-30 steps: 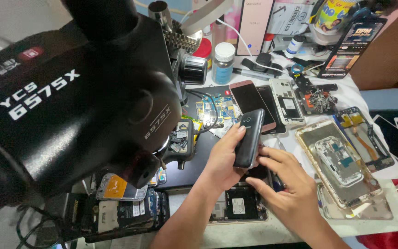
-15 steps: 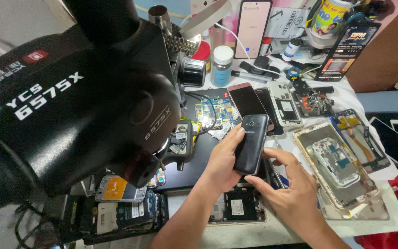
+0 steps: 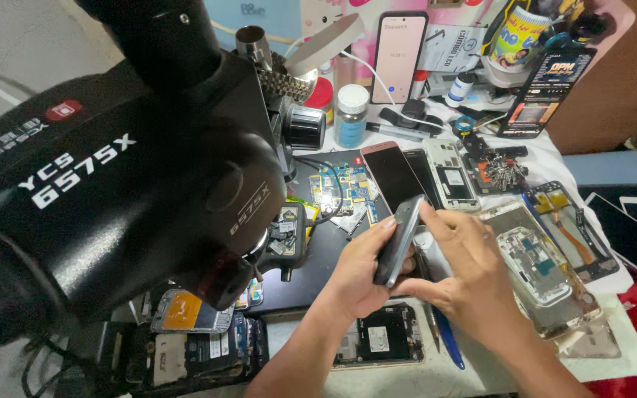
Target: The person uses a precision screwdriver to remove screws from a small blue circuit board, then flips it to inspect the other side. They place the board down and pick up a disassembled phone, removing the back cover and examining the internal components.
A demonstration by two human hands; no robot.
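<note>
Hands grip a dark phone (image 3: 399, 239) between them: left hand (image 3: 355, 276) underneath, right hand (image 3: 466, 276) alongside

A lit white phone screen (image 3: 399, 55) stands upright at the back, near a black-and-orange package (image 3: 547, 92).

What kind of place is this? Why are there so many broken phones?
Most likely a phone repair bench. A big black microscope stands over the table, opened phones and a bare circuit board lie around, and the person's hands hold a dark phone.
</note>
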